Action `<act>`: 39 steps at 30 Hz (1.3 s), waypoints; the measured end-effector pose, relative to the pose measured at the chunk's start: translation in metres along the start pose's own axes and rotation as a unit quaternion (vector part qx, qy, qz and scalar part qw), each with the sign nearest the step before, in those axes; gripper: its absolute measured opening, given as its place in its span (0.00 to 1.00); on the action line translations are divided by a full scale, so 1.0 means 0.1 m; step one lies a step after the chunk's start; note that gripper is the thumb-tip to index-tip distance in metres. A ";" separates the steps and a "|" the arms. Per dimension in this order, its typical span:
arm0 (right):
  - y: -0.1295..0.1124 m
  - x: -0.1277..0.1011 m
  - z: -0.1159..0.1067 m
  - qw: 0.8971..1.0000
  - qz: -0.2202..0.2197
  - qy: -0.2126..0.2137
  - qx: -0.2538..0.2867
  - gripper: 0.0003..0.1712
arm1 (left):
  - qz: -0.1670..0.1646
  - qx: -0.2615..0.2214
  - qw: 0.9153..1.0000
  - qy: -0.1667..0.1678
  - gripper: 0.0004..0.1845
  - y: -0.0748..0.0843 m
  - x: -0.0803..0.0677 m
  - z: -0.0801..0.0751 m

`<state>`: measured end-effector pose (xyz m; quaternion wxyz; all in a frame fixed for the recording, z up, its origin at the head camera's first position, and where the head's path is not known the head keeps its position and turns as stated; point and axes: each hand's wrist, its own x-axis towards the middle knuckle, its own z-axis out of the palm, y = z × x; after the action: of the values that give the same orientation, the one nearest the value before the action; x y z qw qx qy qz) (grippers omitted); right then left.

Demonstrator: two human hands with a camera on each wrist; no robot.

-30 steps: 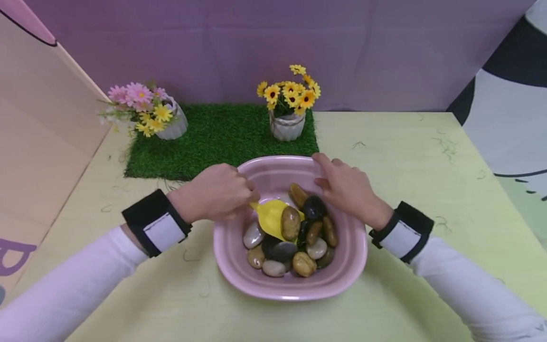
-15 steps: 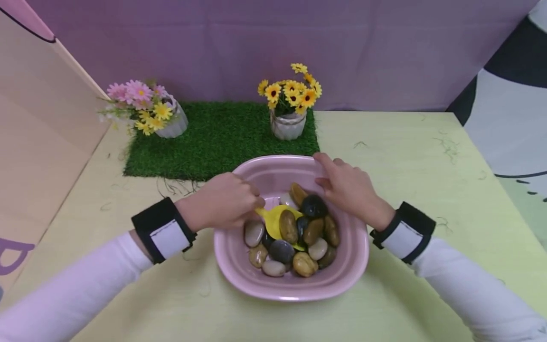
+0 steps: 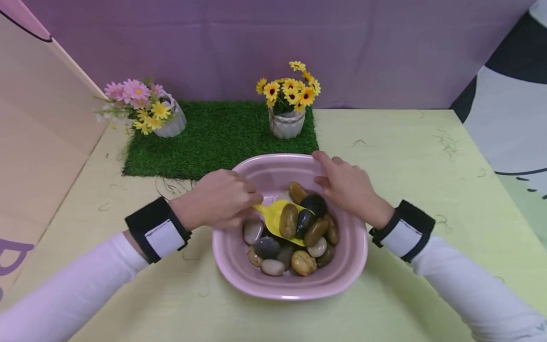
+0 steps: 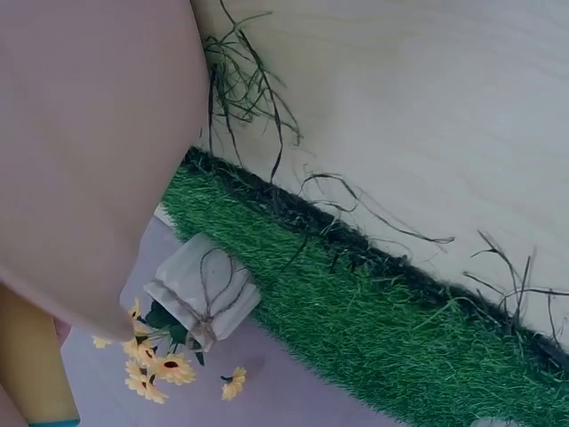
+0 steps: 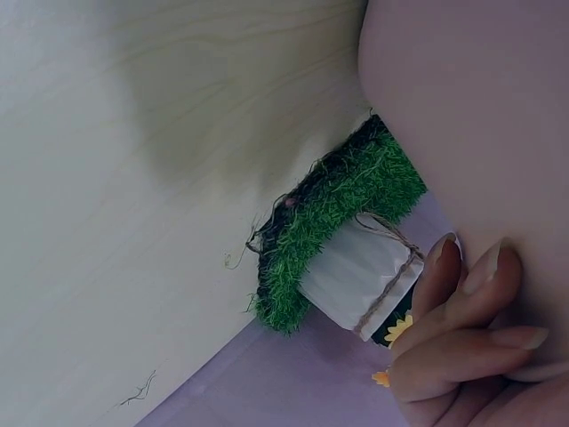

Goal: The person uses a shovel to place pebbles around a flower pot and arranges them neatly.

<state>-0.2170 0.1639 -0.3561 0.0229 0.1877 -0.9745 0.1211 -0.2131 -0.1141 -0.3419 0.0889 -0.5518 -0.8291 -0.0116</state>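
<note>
Left hand (image 3: 220,199) over left rim of pink basin (image 3: 239,280), fingers curled round handle of yellow scoop (image 3: 275,216); scoop blade inside basin, tilted, brown stone (image 3: 289,221) lying on it; other stones (image 3: 299,251) piled beneath and beside blade; right hand (image 3: 348,187) rests on far right rim of basin, fingers extended and lightly spread along edge; basin sits on pale yellow-green bench (image 3: 406,156); behind it, green turf mat (image 3: 213,137) carrying sunflower pot (image 3: 286,123) and pink-flower pot (image 3: 171,124), well apart.

Yellow scoop (image 3: 279,214) — tilted, bearing stones (image 3: 289,221) — inside pink basin (image 3: 346,266).
</note>
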 end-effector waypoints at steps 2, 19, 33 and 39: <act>0.00 0.00 0.00 1.000 0.002 0.000 0.000 0.27 | 0.002 0.008 1.000 0.008 0.14 0.00 -0.01 -0.01; 0.01 0.00 -0.02 1.000 0.002 -0.007 0.003 0.27 | 0.004 0.013 0.998 -0.067 0.15 0.13 0.02 -0.02; 0.01 0.00 -0.02 1.000 0.000 0.000 0.005 0.26 | -0.011 -0.011 0.983 -0.181 0.19 0.18 0.22 -0.09; 0.00 0.00 -0.01 1.000 0.000 -0.001 0.006 0.27 | -0.032 -0.046 0.969 -0.242 0.19 0.11 0.28 -0.05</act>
<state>-0.2173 0.1639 -0.3554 0.0204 0.1878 -0.9737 0.1271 -0.2127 -0.0845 -0.3335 -0.1401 -0.5149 -0.8418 0.0811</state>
